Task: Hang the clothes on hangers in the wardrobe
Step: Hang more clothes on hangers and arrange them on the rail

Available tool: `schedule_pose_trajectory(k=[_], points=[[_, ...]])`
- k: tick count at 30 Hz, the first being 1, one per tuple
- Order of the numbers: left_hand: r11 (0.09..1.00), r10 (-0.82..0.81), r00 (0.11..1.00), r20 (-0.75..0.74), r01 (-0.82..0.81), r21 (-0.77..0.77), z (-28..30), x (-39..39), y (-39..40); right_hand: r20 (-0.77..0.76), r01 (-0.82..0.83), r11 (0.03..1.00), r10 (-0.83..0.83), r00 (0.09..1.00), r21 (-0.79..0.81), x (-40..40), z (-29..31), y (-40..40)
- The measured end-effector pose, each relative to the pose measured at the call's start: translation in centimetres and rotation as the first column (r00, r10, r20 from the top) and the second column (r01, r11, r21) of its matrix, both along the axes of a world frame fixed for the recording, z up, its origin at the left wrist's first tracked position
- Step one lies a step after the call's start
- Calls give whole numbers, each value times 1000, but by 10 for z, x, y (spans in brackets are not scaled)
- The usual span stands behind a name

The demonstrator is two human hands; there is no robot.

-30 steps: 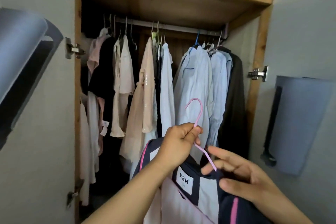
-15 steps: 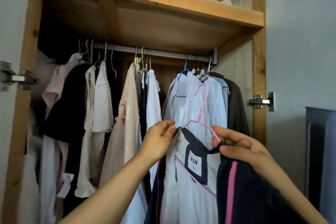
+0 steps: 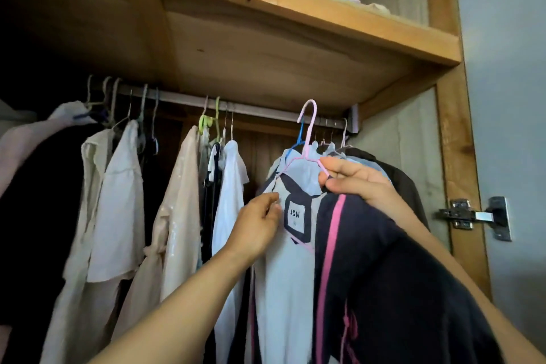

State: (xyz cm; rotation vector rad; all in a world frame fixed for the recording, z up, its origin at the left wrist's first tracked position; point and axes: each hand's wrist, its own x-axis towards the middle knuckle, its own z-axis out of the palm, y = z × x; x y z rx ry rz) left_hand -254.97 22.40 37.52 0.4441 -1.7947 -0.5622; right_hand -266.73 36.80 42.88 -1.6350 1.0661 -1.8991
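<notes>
Right hand pinches pink hanger shoulder, lifting hook toward rail right end. Left hand, fingers curled, holds jacket collar edge, steadying it.

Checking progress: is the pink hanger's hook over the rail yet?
No, the pink hanger hook sits in front of the rail, held by the right hand.

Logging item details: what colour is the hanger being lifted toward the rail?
Pink; the hanger shows best in the head view.

A metal door hinge sits on the grey wall — right of the frame.
</notes>
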Motion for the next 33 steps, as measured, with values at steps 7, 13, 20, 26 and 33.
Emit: schedule_pose_trajectory(k=[7, 13, 20, 26, 33], points=[[999, 12, 996, -83, -16, -37, 39, -14, -44, -43, 133, 989, -136, 990, -70, -12, 59, -73], [990, 48, 993, -104, -61, -127, 64, -26, -74, -64, 205, 975, -210, 976, -86, -33, 94, -127], [981, -10, 985, -171, -23, -191, 90, -28, -84, -117, 220, 974, -226, 967, -64, -48, 116, -162], [979, -150, 972, -181, 120, -164, 103, -22, -93, -222, 276, 958, -287, 932, -79, -54, 132, -186], [983, 2, 998, -61, -13, -183, 101, -32, -110, -304, 335, 937, -348, 887, -94, -62, 133, -208]])
